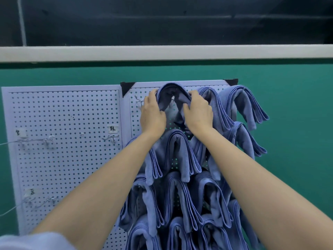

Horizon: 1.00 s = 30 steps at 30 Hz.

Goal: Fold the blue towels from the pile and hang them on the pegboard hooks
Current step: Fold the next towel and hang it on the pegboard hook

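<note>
Left hand (153, 115) and right hand (198, 112) clamp the folded towel (170, 90) at the pegboard (134, 121) top edge; a bare hook (138, 101) sits just left.

Left hand (153, 115): raised, back toward the camera, fingers curled over the left side of the folded blue towel (169, 88), gripping it.
Right hand (199, 112): level with the left, back toward the camera, fingers bent and gripping the towel's right side.
Spacing: hands near each other, not touching.
Left forearm (108, 179): bare, reaching up and rightward from the lower left.
Right forearm (252, 177): bare, reaching up and leftward from the lower right.
Wrists: roughly straight.
Sleeve (27, 240): pale, on the left upper arm.
</note>
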Motion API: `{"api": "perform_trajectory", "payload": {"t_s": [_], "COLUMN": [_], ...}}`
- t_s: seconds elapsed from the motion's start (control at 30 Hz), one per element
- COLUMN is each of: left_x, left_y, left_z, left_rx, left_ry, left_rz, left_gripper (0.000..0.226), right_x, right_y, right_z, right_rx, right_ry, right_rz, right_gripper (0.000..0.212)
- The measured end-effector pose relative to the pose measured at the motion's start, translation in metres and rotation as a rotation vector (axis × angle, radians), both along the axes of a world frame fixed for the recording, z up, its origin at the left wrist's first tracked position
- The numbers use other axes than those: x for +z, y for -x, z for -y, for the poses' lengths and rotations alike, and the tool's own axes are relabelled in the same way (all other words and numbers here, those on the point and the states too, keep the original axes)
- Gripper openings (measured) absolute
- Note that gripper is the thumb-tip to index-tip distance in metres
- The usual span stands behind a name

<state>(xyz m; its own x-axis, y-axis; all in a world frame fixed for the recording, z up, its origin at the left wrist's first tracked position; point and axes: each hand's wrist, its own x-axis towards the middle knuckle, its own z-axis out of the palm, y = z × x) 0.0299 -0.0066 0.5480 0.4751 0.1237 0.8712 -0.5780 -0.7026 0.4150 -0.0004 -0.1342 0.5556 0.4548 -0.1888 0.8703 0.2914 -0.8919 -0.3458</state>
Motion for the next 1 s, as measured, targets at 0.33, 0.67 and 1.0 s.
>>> {"api": "perform_trajectory", "payload": {"t_s": [0.33, 0.67, 1.0], "left_x": [-0.009, -0.052, -0.165], "left_y": [0.009, 0.095, 0.174], "left_z": [0.001, -0.025, -0.073], "left_rx": [-0.148, -0.153, -0.143], "left_ry": [0.026, 0.037, 0.020], "left_rz": [-0.085, -0.163, -0.456], "left_gripper": [0.058, 0.010, 0.010], "right_x": [-0.002, -0.045, -0.159], "right_y": [0.013, 0.094, 0.156], "right_z": [0.015, 0.013, -0.024], "right_rx": [0.106, 0.244, 0.354], "right_ry": [0.007, 0.135, 0.249], "right_rz": [-0.251, -0.242, -0.457], "right_gripper": [0.027, 0.026, 0.023]}}
